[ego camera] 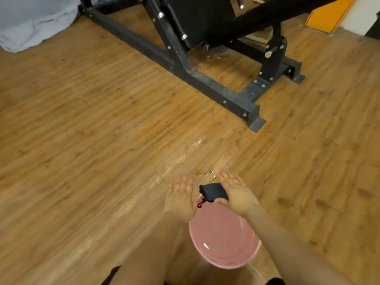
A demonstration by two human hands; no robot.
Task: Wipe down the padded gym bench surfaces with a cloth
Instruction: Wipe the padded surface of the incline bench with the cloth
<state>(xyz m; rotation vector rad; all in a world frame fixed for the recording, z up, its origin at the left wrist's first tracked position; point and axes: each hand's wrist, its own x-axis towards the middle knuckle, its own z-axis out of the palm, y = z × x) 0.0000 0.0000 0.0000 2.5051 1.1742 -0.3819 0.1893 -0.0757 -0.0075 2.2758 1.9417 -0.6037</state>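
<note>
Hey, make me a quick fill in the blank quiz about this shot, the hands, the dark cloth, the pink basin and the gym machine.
1. The dark cloth is held above the far rim of the ____ basin.
2. The basin stands on a ____ floor.
3. The cloth is pinched by the ____ hand, while the other hand has straight fingers.
4. The gym machine has a frame coloured ____.

Missing words: pink; wooden; right; black

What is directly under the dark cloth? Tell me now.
The pink bucket's far rim and wet wooden floor lie below the dark cloth. Both hands hide the rest.
</note>
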